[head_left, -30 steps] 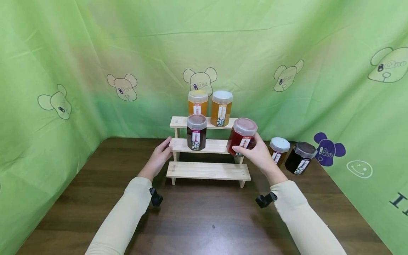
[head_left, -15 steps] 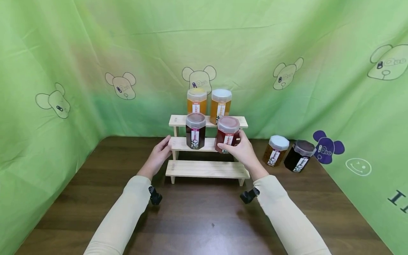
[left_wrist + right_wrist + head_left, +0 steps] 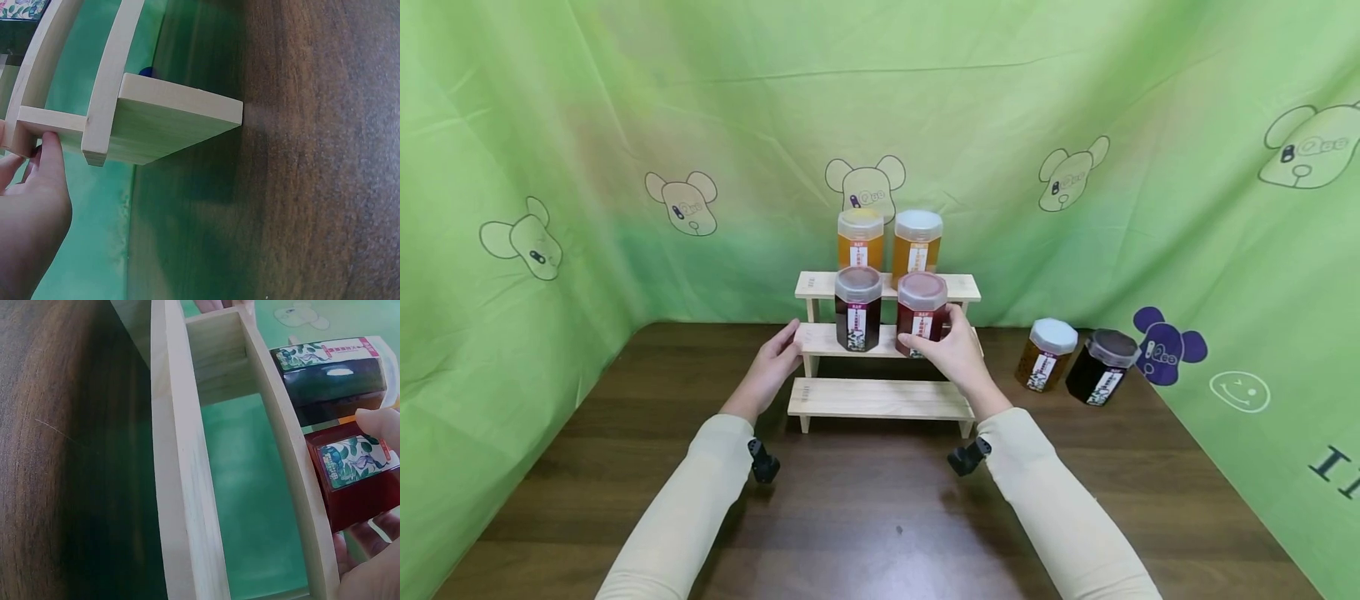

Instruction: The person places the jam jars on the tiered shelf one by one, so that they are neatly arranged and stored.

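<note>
A three-step wooden display stand (image 3: 883, 398) stands on the table. At the left end of its middle step, my left hand (image 3: 767, 371) grips the wood; in the left wrist view the fingers (image 3: 53, 156) lie against the end support. My right hand (image 3: 958, 358) holds a dark red jar (image 3: 917, 321) on the right part of the middle step, thumb across its front and fingers behind. Beside it on the same step stands a dark purple jar (image 3: 857, 321). In the right wrist view the red jar (image 3: 362, 487) appears to have its base on the step.
On the top step are a yellow-lidded orange jar (image 3: 861, 242) and a white-lidded amber jar (image 3: 917, 237). A white-lidded brown jar (image 3: 1047, 357) and a black jar (image 3: 1102, 367) stand on the table (image 3: 880, 517) to the right. A green cloth (image 3: 760, 125) hangs behind.
My right hand has brought the red jar leftward, from the right end of the middle step to beside the purple jar, and it went from tilted to upright. My left hand stays at the stand.
</note>
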### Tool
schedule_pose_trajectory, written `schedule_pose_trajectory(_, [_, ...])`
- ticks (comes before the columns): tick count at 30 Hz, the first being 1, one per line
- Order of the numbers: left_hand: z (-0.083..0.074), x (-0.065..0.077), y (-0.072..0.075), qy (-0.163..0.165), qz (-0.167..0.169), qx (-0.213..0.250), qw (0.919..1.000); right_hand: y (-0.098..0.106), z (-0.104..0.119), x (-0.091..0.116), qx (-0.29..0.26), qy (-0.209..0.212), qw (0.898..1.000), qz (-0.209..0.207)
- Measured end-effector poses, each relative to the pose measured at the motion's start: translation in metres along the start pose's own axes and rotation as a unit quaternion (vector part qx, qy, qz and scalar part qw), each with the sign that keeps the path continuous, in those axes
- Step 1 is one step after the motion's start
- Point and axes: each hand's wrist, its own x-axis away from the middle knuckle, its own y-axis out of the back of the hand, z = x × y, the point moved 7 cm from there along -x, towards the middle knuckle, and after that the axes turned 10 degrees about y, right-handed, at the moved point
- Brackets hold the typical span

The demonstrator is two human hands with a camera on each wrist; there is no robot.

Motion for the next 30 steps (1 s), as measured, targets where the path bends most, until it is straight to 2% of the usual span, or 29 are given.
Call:
schedule_pose_trajectory(12, [-0.0007, -0.0002, -0.0008, 0.001, -0.001, -0.003, 1.0, 0.0009, -0.0002, -0.0025, 0.031, -0.01, 0.999, 0.018])
schedule_pose_trajectory(18, [0.0004, 0.0008, -0.0002, 0.006, 0.0, 0.001, 1.0, -0.004, -0.0003, -0.004, 0.02, -0.019, 0.999, 0.036])
schedule_pose_trajectory(30, [-0.0002, 0.002, -0.0009, 0.005, 0.001, -0.003, 1.0, -0.0062, 0.0004, -0.0058, 0.031, -0.026, 0.999, 0.036])
